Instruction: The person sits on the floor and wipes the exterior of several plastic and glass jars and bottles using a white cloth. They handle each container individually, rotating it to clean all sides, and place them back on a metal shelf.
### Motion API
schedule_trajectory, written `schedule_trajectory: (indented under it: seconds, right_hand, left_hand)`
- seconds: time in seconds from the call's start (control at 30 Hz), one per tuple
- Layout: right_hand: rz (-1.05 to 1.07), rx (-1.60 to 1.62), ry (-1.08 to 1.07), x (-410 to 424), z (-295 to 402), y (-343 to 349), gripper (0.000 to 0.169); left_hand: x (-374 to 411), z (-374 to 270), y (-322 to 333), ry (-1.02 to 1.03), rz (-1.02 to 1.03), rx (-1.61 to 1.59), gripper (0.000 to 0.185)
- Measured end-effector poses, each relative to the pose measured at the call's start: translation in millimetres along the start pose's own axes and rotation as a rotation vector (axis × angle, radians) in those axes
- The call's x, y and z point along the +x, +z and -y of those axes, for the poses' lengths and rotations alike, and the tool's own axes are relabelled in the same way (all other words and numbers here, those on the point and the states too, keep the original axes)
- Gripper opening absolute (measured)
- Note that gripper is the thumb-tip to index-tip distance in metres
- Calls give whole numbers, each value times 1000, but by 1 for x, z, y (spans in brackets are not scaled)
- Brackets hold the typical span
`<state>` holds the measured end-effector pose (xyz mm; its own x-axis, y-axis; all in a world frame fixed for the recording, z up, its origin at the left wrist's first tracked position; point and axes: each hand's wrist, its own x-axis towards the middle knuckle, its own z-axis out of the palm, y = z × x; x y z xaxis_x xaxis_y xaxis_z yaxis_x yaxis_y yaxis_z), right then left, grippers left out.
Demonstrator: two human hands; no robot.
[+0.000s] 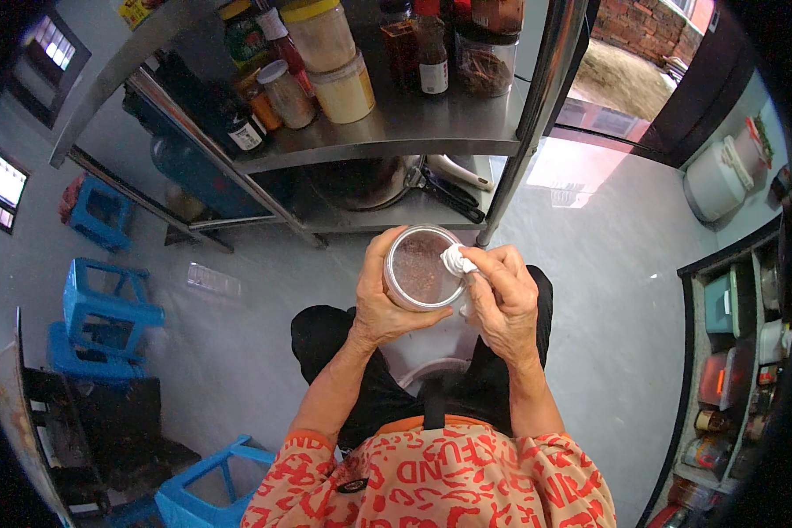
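My left hand (379, 300) is wrapped around the side of a round clear jar (417, 264), held above my lap. Its circular top faces me, and reddish-brown specks or contents show through it. Between the thumb and fingers of my right hand (507, 300) is a bunched white cloth or tissue (457, 260). That wad touches the right part of the jar's top, at the rim. Part of it hangs below my right fingers. Whether the top is a lid or the jar's base, I cannot tell.
A steel rack (396, 148) stands just ahead, with jars and bottles on its upper shelf. A pan (363, 185) with a black handle sits lower down. Blue plastic stools (109, 303) are at left. A cabinet with containers (719, 307) lines the right; a doorway (627, 86) lies beyond.
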<state>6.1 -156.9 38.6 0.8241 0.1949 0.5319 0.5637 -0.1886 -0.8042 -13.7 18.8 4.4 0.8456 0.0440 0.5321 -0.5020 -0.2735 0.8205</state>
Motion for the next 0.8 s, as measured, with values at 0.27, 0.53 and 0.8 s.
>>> schedule_trajectory:
  seconds: [0.27,0.53,0.8]
  right_hand:
    - [94,-89,-113,0,-4,-11,31]
    - [245,-146,-304,-3,8,-8,43]
    - [256,-270,-397,13,11,6,40]
  left_hand:
    - [-3,4,8,-2,-6,74,93]
    - [-1,5,10,5,13,130,89]
    - [1,4,6,229,44,427,90]
